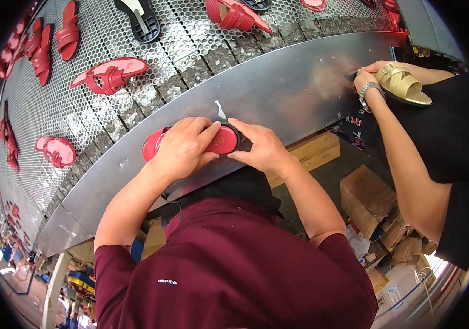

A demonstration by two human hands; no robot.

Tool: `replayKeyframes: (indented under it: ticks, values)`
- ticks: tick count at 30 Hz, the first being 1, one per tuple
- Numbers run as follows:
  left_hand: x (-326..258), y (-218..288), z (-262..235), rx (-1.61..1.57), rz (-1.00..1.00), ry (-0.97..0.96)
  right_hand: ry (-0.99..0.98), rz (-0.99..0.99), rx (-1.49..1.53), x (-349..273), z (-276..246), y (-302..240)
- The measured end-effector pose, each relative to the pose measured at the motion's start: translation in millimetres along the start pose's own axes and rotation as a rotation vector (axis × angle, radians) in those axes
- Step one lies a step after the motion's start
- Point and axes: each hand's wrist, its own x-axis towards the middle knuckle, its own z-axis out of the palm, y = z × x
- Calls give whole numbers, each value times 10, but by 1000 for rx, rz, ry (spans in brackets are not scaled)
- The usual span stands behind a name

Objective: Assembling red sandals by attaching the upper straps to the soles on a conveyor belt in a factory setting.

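A red slide sandal [223, 141] with a black sole edge lies lengthwise between my hands, over the metal ledge [278, 98] in front of me. My left hand [185, 143] is wrapped over its middle and covers most of the strap. At the sandal's right end, my right hand [260, 147] grips the rounded black rim between thumb and fingers. The red toe or heel part at the far left sticks out past my left hand. Which end is which I cannot tell.
Beyond the ledge, a perforated metal conveyor [185, 41] carries several red sandals [111, 75] and a black sole [139, 21]. At right, a co-worker's hand [367, 82] is beside a gold sandal [401, 83]. Cardboard boxes [367, 192] stand below on the right.
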Motion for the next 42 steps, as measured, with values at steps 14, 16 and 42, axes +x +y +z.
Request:
replayKeyframes:
  ticks: [14,16,42]
  values:
    - [100,-12,-19,-72,3,28,22,125,232,81,-157,-221]
    - [124,14,-9,-47,35,49,119,124,176,81,-65,-208]
    - [799,102,-129,-1017,-650,32,137,257,939,341,-596,73]
